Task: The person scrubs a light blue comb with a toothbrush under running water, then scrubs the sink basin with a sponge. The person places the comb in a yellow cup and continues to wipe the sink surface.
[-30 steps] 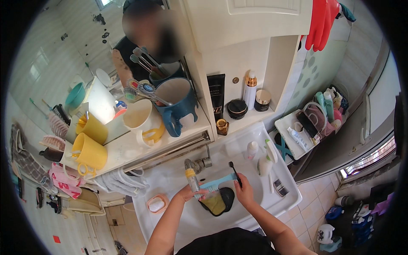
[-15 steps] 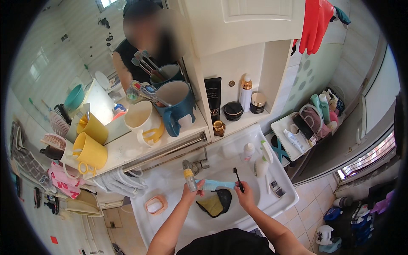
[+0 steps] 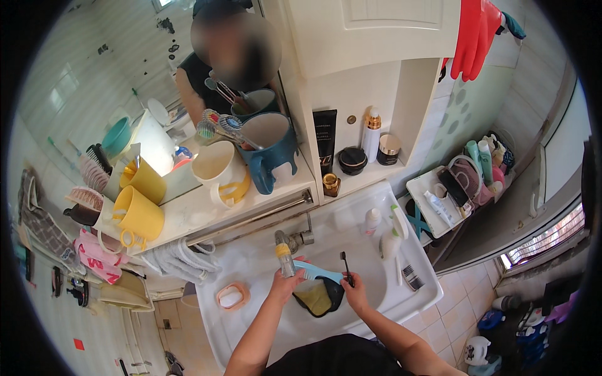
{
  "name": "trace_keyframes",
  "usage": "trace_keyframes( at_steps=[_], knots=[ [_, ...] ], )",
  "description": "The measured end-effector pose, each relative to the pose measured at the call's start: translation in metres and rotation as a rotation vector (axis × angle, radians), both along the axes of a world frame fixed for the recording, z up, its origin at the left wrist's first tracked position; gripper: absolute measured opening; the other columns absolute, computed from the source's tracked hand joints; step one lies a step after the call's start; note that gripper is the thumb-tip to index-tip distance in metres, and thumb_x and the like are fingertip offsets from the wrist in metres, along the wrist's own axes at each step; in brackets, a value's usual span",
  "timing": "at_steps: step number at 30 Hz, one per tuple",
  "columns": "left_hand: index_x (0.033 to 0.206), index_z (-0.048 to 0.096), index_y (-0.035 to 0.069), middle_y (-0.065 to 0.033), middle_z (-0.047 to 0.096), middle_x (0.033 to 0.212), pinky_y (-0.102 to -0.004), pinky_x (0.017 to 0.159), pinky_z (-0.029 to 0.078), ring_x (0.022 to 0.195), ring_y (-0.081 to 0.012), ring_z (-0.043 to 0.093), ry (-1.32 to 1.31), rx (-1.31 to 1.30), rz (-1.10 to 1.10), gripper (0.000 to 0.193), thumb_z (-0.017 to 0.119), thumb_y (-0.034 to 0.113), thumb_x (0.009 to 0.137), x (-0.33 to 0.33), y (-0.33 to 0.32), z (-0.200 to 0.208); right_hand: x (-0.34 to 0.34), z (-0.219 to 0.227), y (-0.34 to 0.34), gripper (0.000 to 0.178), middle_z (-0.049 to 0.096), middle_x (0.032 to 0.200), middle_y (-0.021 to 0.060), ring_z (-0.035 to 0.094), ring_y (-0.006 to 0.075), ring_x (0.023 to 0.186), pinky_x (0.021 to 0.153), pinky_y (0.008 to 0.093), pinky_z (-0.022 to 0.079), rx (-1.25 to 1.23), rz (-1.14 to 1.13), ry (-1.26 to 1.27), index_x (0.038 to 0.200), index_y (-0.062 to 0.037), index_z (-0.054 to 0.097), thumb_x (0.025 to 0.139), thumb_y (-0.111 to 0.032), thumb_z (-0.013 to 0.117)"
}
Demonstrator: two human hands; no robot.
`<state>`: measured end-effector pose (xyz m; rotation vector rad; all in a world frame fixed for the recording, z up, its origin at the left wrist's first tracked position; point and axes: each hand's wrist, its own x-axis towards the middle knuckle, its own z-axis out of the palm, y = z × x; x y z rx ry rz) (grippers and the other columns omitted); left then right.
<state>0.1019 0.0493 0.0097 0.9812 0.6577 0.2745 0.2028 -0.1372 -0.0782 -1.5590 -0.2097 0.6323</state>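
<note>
Under the faucet (image 3: pixel 285 255), my left hand (image 3: pixel 285 286) grips one end of a light blue comb (image 3: pixel 321 271). The comb slants down toward my right hand (image 3: pixel 355 290), which pinches a dark toothbrush (image 3: pixel 346 264) with its bristle head pointing up. The comb's right end reaches close to the right fingers; whether they touch it I cannot tell. Below the comb, a yellow and black cloth-like piece (image 3: pixel 315 299) lies in the white sink (image 3: pixel 370 324), its upper part partly covered by the comb.
A soap dish (image 3: pixel 232 296) sits on the sink's left rim. Along the right rim stand a spray bottle (image 3: pixel 391 243), a small white bottle (image 3: pixel 372 220) and a brush (image 3: pixel 412 277). A metal rail (image 3: pixel 251 219) runs under the shelf of mugs (image 3: pixel 269 153).
The comb has tilted, its right end now lower. My right hand and the toothbrush have shifted slightly left and down against the sink. The whole view has moved a little.
</note>
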Motion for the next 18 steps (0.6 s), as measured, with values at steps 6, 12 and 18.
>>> trace_keyframes(
  at_steps=[6,12,18],
  knots=[
    [0.119,0.05,0.003,-0.0141,0.059,0.109,-0.0368,0.082,0.05,0.098,-0.0238,0.06,-0.015,-0.069,0.11,0.034,0.056,0.01,0.086,-0.001,0.008,-0.004,0.007,0.003,0.011,0.022,0.056,0.082,-0.0007,0.051,0.0067,0.071,0.062,0.0209,0.042,0.003,-0.01,-0.052,0.104,-0.0047,0.057,0.084,-0.01,0.061],
    [0.122,0.046,0.0,-0.0187,0.056,0.114,-0.0468,0.087,0.048,0.102,-0.0317,0.058,-0.07,-0.137,0.173,0.035,0.05,0.011,0.089,-0.016,0.019,-0.01,0.001,0.009,0.033,0.02,0.054,0.077,-0.0035,0.045,0.0035,0.056,0.042,0.0194,0.034,0.024,0.002,0.054,0.103,-0.0069,0.058,0.084,-0.013,0.06],
    [0.118,0.045,-0.002,-0.0192,0.055,0.113,-0.0516,0.087,0.048,0.101,-0.0355,0.058,-0.062,-0.138,0.214,0.028,0.043,0.008,0.091,-0.026,0.017,-0.009,-0.004,0.007,0.039,0.018,0.052,0.074,-0.0055,0.042,0.002,0.053,0.039,0.0184,0.031,0.086,0.001,0.131,0.102,-0.0095,0.058,0.085,-0.013,0.06]
  ],
)
